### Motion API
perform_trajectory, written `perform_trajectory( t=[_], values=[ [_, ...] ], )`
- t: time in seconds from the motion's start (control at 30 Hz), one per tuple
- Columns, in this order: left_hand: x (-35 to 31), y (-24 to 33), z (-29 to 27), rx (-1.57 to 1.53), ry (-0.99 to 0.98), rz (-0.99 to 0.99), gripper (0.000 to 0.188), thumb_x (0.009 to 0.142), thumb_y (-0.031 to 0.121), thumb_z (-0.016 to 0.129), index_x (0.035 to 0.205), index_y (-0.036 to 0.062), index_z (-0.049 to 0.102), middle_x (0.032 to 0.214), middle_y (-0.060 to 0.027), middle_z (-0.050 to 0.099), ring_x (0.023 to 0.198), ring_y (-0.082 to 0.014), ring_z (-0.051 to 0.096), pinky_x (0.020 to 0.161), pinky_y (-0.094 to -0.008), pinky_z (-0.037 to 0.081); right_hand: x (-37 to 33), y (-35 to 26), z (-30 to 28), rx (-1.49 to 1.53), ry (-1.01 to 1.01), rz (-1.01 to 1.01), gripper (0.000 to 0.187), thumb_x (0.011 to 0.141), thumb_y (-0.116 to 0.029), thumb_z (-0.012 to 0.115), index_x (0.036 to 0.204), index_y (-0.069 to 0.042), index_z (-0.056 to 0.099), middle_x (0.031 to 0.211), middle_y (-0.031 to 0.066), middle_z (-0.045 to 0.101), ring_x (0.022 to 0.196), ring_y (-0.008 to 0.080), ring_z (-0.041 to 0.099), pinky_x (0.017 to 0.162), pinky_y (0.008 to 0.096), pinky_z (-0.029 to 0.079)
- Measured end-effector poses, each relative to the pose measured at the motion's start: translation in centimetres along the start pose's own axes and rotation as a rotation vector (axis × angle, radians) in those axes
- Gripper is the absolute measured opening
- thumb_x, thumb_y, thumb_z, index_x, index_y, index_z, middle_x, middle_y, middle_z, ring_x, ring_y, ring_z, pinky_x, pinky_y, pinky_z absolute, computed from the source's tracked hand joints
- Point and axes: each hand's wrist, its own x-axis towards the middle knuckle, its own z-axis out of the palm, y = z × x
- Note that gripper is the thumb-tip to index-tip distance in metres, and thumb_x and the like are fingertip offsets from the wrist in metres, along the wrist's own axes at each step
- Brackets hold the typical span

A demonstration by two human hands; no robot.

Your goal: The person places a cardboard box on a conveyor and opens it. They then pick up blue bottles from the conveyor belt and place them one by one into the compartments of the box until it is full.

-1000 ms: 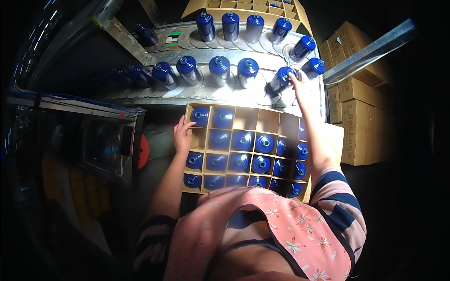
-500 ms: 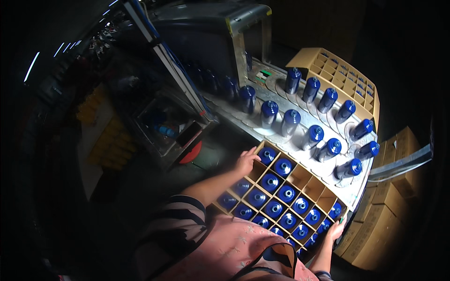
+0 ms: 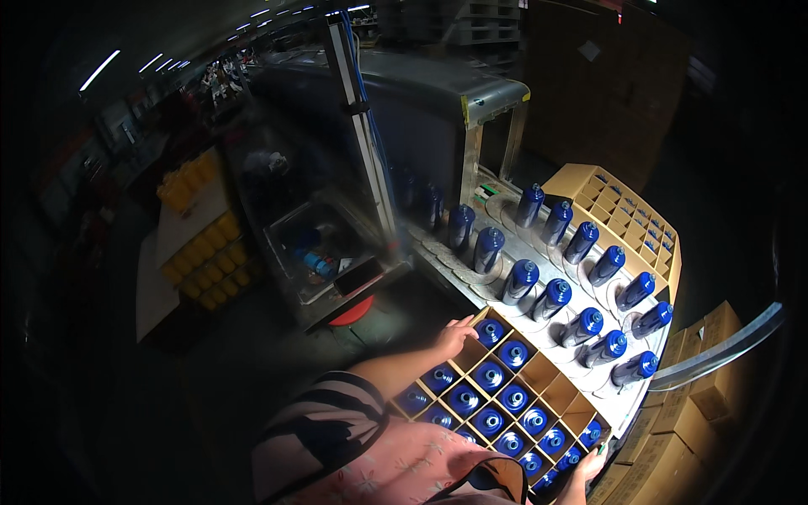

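Note:
Against my body is a cardboard box (image 3: 551, 370) with a divider grid, its near part hidden by my pink clothing. Blue bottles (image 3: 490, 375) with narrow necks stand upright in many cells. Bare cardboard shows in several cells along the side facing the conveyor. My left hand (image 3: 459, 338) grips the box's far left corner, fingers hooked over the rim. At the right end, my right hand (image 3: 592, 465) holds the box's edge; a small green thing shows by its fingers. Just beyond the box, two rows of blue bottles (image 3: 520, 282) stand on the conveyor (image 3: 492, 290).
A second divided box (image 3: 568, 181) stands beyond the conveyor. Closed cartons (image 3: 673, 454) are stacked at the right, beneath a curved metal rail (image 3: 715, 360). A post (image 3: 362, 126) and a dark machine housing (image 3: 497, 97) rise ahead. Left are a red stool (image 3: 353, 311) and stacked yellow bottles (image 3: 210, 261).
My view has tipped, so most of the scene sits lower in the picture. Both hands stay on the box, and its filled cells look the same.

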Motion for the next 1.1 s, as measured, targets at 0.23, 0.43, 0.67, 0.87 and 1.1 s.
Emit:
perform_trajectory(
  t=[0.23,0.43,0.67,0.87,1.1],
  values=[
    [1.6,-0.1,-0.2,-0.029,0.062,0.075,0.033,0.083,-0.005,0.052,0.097,0.0188,0.071,0.143,-0.0123,0.049,0.118,-0.0327,0.052,0.100,-0.0346,0.042,1.8,-1.6,1.6,-0.073,-0.008,0.196,0.040,0.092,-0.020,0.057,0.132,-0.019,0.057,0.110,0.0173,0.068,0.095,0.0375,0.065,0.083,0.0459,0.048],
    [2.0,0.2,-0.5,0.034,0.043,0.001,0.033,0.082,-0.004,0.053,0.094,0.0205,0.071,0.145,-0.0083,0.048,0.120,-0.0301,0.051,0.100,-0.0336,0.042,2.9,-2.4,2.4,-0.010,-0.044,0.211,0.038,0.092,-0.023,0.057,0.130,-0.025,0.058,0.108,0.0182,0.068,0.096,0.0388,0.064,0.083,0.0470,0.048],
    [1.4,-0.5,-0.6,-0.007,0.073,0.113,0.032,0.081,-0.004,0.054,0.094,0.0197,0.071,0.145,-0.0080,0.048,0.120,-0.0303,0.052,0.100,-0.0335,0.043,1.3,-2.2,2.1,-0.034,0.038,0.178,0.037,0.092,-0.023,0.058,0.129,-0.024,0.058,0.108,0.0162,0.068,0.097,0.0377,0.064,0.083,0.0468,0.048],
    [0.1,-1.6,-1.2,0.070,0.050,0.024,0.033,0.080,-0.004,0.055,0.094,0.0197,0.072,0.145,-0.0084,0.048,0.119,-0.0314,0.052,0.100,-0.0342,0.043,0.1,-3.2,1.7,-0.057,-0.038,0.197,0.037,0.091,-0.018,0.059,0.128,-0.020,0.058,0.108,0.0163,0.068,0.098,0.0363,0.064,0.084,0.0460,0.048],
    [1.2,-1.2,-0.8,0.033,0.135,0.155,0.035,0.077,-0.006,0.056,0.094,0.0195,0.073,0.142,-0.0111,0.050,0.116,-0.0324,0.053,0.099,-0.0347,0.044,0.6,-4.0,1.1,-0.019,-0.041,0.202,0.039,0.090,-0.015,0.060,0.129,-0.021,0.057,0.106,0.0168,0.068,0.096,0.0369,0.064,0.083,0.0457,0.048]
  ],
)
